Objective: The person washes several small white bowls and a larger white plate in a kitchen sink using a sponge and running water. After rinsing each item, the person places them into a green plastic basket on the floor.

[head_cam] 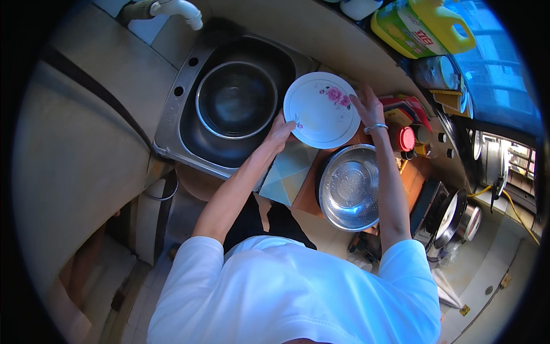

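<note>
A white plate (pixel 321 112) with pink roses and a thin line around its rim is held between my two hands. My left hand (pixel 281 131) grips its lower left edge, the thumb over the rim. On the right edge, beside the roses, my right hand (pixel 368 106) has hold of it; a bracelet circles that wrist. Left of the plate, a round metal basin (pixel 198 103) sits inside the stainless steel sink (pixel 165 137), with what looks like water in it. Below the plate is a shiny perforated metal colander (pixel 350 185), partly hidden by my right forearm.
A white tap (pixel 182 10) juts out above the sink's far left corner. Jars with a red lid (pixel 406 138) stand right of my right wrist. A yellow detergent jug (pixel 423 30) is on the window ledge. Farther right are a pan (pixel 449 219) and a stove.
</note>
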`<move>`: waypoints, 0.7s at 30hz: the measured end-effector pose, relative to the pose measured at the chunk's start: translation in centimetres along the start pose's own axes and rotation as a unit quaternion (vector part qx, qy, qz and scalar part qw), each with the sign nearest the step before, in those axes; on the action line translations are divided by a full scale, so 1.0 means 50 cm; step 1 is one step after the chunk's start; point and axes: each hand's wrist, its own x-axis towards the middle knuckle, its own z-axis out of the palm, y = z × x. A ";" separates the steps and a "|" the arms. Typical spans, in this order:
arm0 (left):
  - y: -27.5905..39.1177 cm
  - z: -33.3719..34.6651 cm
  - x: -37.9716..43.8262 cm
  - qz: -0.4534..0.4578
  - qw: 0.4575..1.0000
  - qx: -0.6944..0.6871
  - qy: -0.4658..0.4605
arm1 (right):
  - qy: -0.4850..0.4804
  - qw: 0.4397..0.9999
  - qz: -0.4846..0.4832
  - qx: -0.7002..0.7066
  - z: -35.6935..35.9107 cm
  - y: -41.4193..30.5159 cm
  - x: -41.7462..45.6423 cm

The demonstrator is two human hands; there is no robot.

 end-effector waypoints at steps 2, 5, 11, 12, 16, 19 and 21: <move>0.015 -0.035 -0.026 -0.045 0.994 -0.099 -0.021 | -0.078 0.962 0.108 0.237 0.013 -0.023 -0.011; 0.022 -0.085 -0.043 -0.052 0.974 -0.220 -0.031 | -0.187 0.841 0.126 0.491 0.057 -0.133 -0.010; 0.022 -0.219 -0.001 -0.048 0.983 -0.166 0.066 | -0.085 0.889 0.076 0.443 0.232 -0.231 0.060; 0.007 -0.241 0.012 -0.009 0.990 -0.081 0.119 | -0.067 0.911 0.039 0.404 0.267 -0.253 0.067; 0.033 -0.264 0.016 -0.097 0.966 -0.001 0.239 | 0.020 0.975 -0.025 0.219 0.342 -0.338 0.061; 0.010 -0.297 0.026 -0.088 0.951 0.167 0.245 | 0.027 0.991 -0.057 0.114 0.369 -0.408 0.043; -0.027 -0.317 0.049 -0.020 0.957 0.189 0.221 | 0.026 0.992 -0.120 0.036 0.378 -0.431 0.031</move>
